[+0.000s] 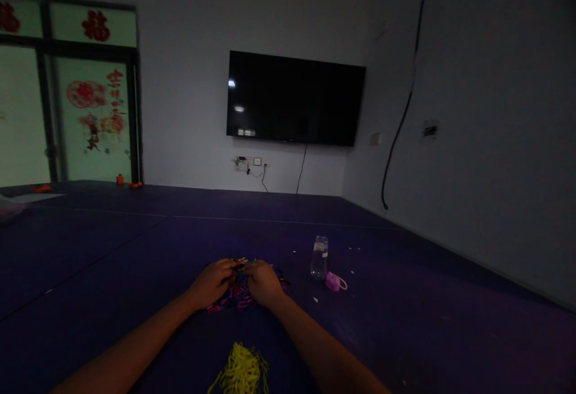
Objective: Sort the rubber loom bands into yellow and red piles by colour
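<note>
Your left hand (212, 284) and right hand (264, 284) curl over the mixed cords (240, 295), on the table (153, 244) beyond the yellow cords (243, 372); I cannot tell whether your fingers (228, 265) pinch any. Ease 1 out at a time, gently: hard tugs would likely knot them.

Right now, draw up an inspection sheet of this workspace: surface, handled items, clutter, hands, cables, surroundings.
Surface: flat dark purple surface, thin pale seam.
Handled items: tangled multicoloured pile of strands; yellow heap of strands nearer the wearer.
Clutter: clear bottle, pink looped cap beside its base, small white scrap.
Hands: left hand and right hand both at the multicoloured pile; grip unclear.
Cables: black cable hanging along right wall; thin cord below the television.
Surroundings: black wall-mounted television; pale-paned door with red decorations.
</note>
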`<state>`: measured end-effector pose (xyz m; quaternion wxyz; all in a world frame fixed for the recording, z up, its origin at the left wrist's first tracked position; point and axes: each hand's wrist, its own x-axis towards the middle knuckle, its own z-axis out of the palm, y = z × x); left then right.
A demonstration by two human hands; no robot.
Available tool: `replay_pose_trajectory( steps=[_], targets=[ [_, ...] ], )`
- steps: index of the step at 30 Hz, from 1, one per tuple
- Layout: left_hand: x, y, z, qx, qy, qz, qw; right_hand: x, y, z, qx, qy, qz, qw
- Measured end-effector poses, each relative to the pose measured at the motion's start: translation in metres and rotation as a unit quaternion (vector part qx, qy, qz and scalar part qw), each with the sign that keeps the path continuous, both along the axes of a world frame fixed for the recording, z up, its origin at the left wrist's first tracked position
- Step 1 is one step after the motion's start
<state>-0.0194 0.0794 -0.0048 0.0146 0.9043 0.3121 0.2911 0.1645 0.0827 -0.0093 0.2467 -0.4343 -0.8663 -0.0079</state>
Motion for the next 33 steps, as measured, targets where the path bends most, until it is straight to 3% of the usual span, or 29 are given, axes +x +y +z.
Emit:
replay_pose_trajectory(
  steps=[11, 21, 33],
  targets=[
    [-0.002, 0.006, -0.002, -0.017, 0.008, -0.008, 1.000, 0.001, 0.002, 0.000, -0.006, 0.006, 0.034, 0.999],
    [-0.002, 0.009, -0.005, -0.028, 0.005, -0.011, 1.000, 0.002, 0.008, -0.003, -0.002, 0.034, 0.113, 0.993],
    [-0.002, 0.011, -0.006, -0.022, -0.007, -0.020, 1.000, 0.002, 0.007, -0.003, -0.009, 0.006, 0.085, 0.996]
  ],
)
